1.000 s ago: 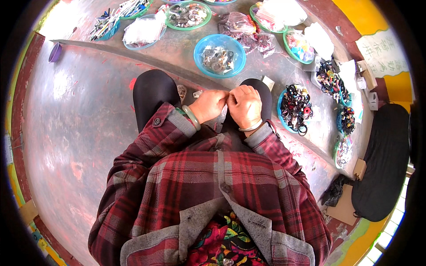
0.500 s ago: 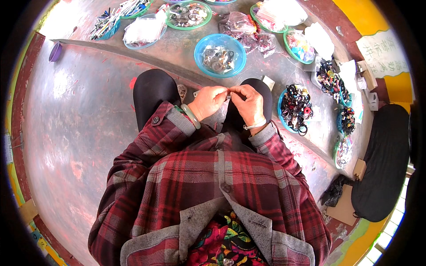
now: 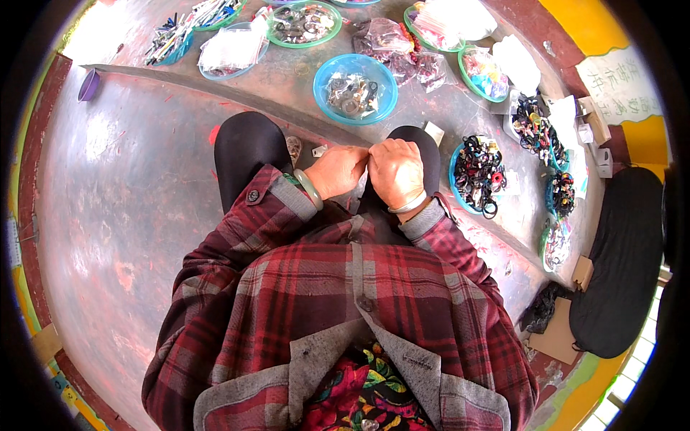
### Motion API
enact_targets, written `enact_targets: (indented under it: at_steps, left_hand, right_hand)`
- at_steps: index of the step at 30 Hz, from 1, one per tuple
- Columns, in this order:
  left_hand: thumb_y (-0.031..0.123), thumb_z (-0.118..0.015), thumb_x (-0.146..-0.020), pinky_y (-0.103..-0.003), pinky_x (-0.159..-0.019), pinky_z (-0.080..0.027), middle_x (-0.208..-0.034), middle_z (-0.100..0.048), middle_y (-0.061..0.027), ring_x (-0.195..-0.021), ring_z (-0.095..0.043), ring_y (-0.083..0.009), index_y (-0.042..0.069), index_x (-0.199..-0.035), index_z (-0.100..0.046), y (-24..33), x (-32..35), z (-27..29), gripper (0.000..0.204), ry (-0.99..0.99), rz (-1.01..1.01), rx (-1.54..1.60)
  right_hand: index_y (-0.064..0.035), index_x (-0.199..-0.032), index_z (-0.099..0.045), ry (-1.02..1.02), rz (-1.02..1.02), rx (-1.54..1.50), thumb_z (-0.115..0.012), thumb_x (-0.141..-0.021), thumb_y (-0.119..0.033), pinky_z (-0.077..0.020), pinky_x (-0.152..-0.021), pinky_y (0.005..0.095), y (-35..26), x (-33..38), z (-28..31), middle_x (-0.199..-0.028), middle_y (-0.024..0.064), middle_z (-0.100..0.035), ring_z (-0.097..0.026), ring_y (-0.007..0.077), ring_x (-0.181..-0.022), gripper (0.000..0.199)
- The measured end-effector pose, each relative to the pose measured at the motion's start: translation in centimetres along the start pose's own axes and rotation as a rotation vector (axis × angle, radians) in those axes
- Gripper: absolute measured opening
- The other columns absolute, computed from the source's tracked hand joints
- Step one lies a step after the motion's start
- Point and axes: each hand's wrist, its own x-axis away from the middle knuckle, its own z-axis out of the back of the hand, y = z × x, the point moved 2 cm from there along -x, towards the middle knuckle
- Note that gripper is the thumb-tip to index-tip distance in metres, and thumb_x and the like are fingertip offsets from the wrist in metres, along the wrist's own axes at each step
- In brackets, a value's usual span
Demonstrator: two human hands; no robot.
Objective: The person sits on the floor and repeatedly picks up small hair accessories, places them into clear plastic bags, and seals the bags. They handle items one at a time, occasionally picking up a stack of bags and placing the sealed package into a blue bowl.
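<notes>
Grip: both hands, left hand and right hand, pinched together on something too small to identify; best kept steady over the knees, near the blue bowl.

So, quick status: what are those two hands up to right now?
Left hand and right hand pinched together between the knees, item hidden. Blue bowl of small parts just ahead. Nothing blocking.

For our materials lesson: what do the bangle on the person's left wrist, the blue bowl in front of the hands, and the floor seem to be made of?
The bangle looks like jade or glass: pale green, smooth, slightly translucent. The blue bowl appears to be thin plastic, with see-through walls and a glossy rim. The floor seems to be polished concrete or stone: grey, with a dull sheen and worn red patches.
</notes>
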Motion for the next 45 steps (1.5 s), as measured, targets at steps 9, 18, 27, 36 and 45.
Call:
enact_targets:
  at_steps: [9, 18, 27, 36, 45]
  left_hand:
    - [0.009, -0.05, -0.082, -0.034, -0.065, -0.047, -0.085, -0.061, -0.0185, -0.077, -0.06, -0.0314, -0.001, -0.095, -0.056, -0.3, -0.2, 0.3, 0.017, 0.089, 0.051, 0.159]
    - [0.009, -0.039, -0.093, -0.03, -0.083, -0.048, -0.107, -0.058, -0.0131, -0.097, -0.057, -0.0204, -0.006, -0.113, -0.049, -2.0, -0.2, -0.5, 0.027, 0.041, 0.277, 0.847]
    - [0.01, -0.041, -0.092, -0.029, -0.082, -0.049, -0.104, -0.058, -0.0127, -0.095, -0.058, -0.0182, -0.006, -0.111, -0.05, -1.5, -0.1, -0.2, 0.027, 0.046, 0.366, 0.864]
    - [0.011, -0.047, -0.09, -0.025, -0.074, -0.049, -0.094, -0.063, -0.0108, -0.085, -0.06, -0.014, -0.004, -0.104, -0.056, -1.4, -0.1, 0.3, 0.022, 0.084, 0.203, 0.339]
    - [0.018, -0.052, -0.084, -0.031, -0.062, -0.047, -0.08, -0.061, -0.0185, -0.072, -0.062, -0.0277, 0.001, -0.092, -0.061, -1.5, -0.1, -0.2, 0.021, 0.185, 0.203, 0.372]
  right_hand:
    - [-0.0033, -0.08, -0.063, 0.082, -0.404, -0.635, -0.06, -0.072, -0.006, -0.0454, -0.06, 0.0302, 1.7, 0.6, -0.6, -0.072, 0.007, -0.061, -0.058, 0.019, -0.066, 0.009]
    - [-0.0008, -0.089, -0.064, 0.096, -0.574, -0.789, -0.059, -0.077, -0.002, -0.044, -0.066, 0.0203, 2.3, 1.4, -0.5, -0.079, 0.0016, -0.062, -0.055, 0.0066, -0.073, 0.013]
    - [-0.0057, -0.081, -0.063, 0.162, -0.325, -0.574, -0.059, -0.073, -0.004, -0.0468, -0.061, 0.0308, 1.4, 1.0, -0.2, -0.075, 0.0093, -0.061, -0.059, 0.0242, -0.069, 0.01]
    - [-0.0062, -0.081, -0.064, 0.161, -0.305, -0.501, -0.06, -0.072, -0.006, -0.0463, -0.065, 0.0336, 1.3, 0.8, 0.1, -0.075, 0.0097, -0.061, -0.059, 0.0267, -0.072, 0.01]
    - [-0.0062, -0.081, -0.064, 0.145, -0.328, -0.493, -0.059, -0.071, -0.007, -0.046, -0.067, 0.0348, 0.8, 0.8, 0.1, -0.075, 0.0097, -0.061, -0.059, 0.0273, -0.073, 0.011]
